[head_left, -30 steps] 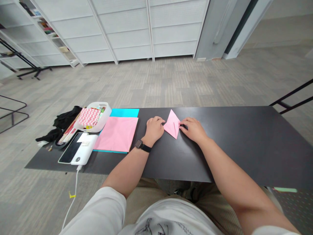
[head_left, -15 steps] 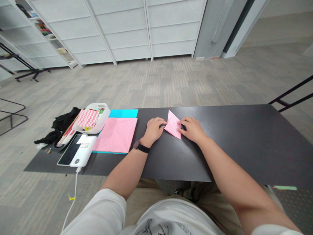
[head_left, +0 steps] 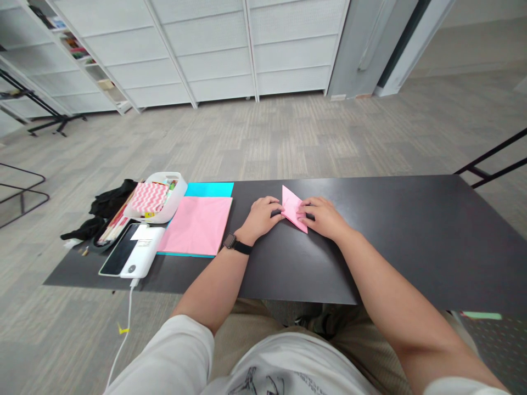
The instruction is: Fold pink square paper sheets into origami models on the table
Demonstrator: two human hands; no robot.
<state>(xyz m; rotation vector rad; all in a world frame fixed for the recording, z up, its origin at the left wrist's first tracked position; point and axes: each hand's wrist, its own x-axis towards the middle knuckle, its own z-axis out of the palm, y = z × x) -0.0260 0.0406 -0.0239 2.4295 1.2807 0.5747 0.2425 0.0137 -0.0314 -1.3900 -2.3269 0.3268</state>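
Note:
A small folded piece of pink paper (head_left: 290, 204) lies on the dark table between my two hands. My left hand (head_left: 263, 215), with a black watch (head_left: 230, 242) on its wrist, pinches the paper's left corner between thumb and fingers. From the other side, my right hand (head_left: 321, 215) has its thumb and fingertips on the right part of the paper, covering some of it. The sheet's sharp upper tip points away from me, and a lower corner juts out under my right fingers.
Left of my hands, pink sheets (head_left: 197, 222) lie over blue paper (head_left: 209, 190). Beyond them stand a white basket (head_left: 179, 193), a phone (head_left: 119, 253), a white power bank (head_left: 142, 255) with a cable, and black cloth (head_left: 113, 198). The dark table (head_left: 411, 236) stretches far right.
The paper's left corner has drawn in and its outline is narrower. My right fingers have moved further onto it, while my left hand stays at its left corner.

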